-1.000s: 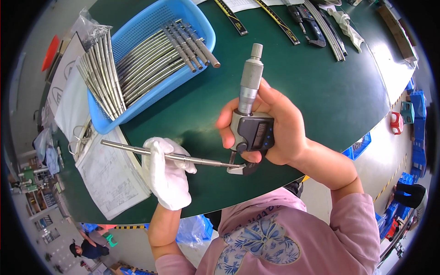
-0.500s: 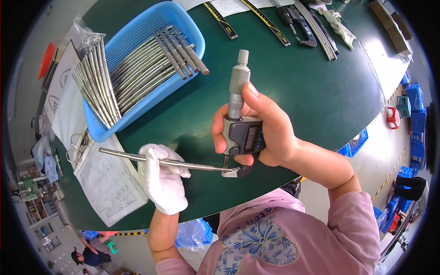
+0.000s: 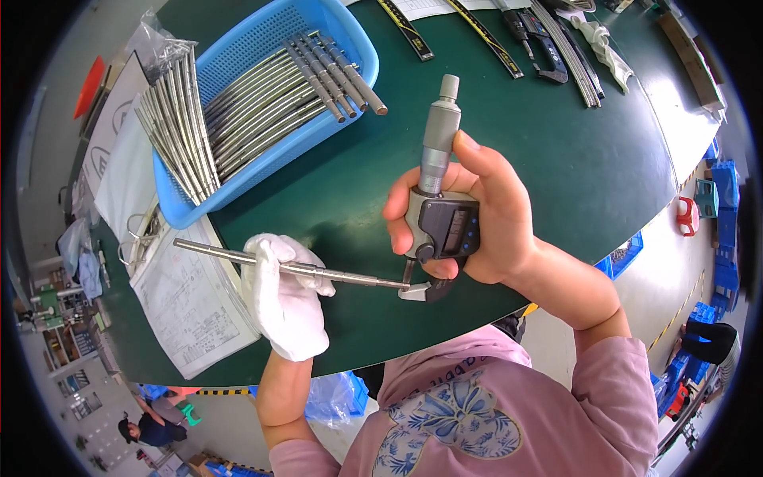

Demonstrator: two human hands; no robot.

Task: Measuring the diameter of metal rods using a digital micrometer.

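My left hand [image 3: 286, 298], in a white glove, pinches a thin stepped metal rod [image 3: 213, 253] that slants slightly down to the right. The rod's narrow right end sits at the jaw of a digital micrometer [image 3: 443, 159]. My bare right hand [image 3: 502, 211] is wrapped round the micrometer's frame, thumb up along the barrel, with the small display facing up. The micrometer's thimble points away from me. Part of its frame is hidden behind my fingers.
A blue basket [image 3: 274, 171] at the far left holds many similar rods, with several thicker ones [image 3: 338, 75] laid across. Drawing sheets [image 3: 191, 318] lie at left. Rulers [image 3: 486, 40], another micrometer [image 3: 544, 48] and a crumpled white glove [image 3: 602, 48] are at the far side.
The micrometer and my right hand appear a little farther right and up. The rod stays at its jaw, in my left hand. The whole view has shifted slightly.
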